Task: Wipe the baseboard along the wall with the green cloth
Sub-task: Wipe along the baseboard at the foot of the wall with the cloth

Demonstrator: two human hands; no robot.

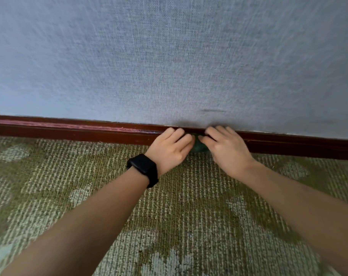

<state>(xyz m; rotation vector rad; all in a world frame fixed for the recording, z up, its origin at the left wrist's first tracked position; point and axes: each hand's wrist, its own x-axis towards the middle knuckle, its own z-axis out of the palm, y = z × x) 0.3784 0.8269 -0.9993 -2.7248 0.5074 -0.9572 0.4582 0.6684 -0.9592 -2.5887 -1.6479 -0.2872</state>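
Carpet (169, 216) nearest you, green patterned, both forearms crossing it. Black watch (144, 168) on your left wrist.

Left hand (169, 148) and right hand (227, 150) meet knuckles-up at the foot of the wall. Left fingers (181, 136) are curled, tips tucked toward the gap. Right fingers (215, 134) are curled too, thumb and forefinger pinched in at the same gap. The green cloth (200, 146) sits right between the two sets of fingertips, bunched small and mostly hidden. Both hands look to be gripping it, though the contact under the palms is out of sight. Neither hand is nearer, since the cloth touches both.

Just beyond your fingertips the cloth is pressed on the face of the baseboard (69, 130), just above the carpet. The board's long axis runs left-right, straight across your fingers, so the stroke likely goes sideways along it. A pale streak on the stretch left of your left fingers may be dust. Grey textured wall (169, 56) lies behind.
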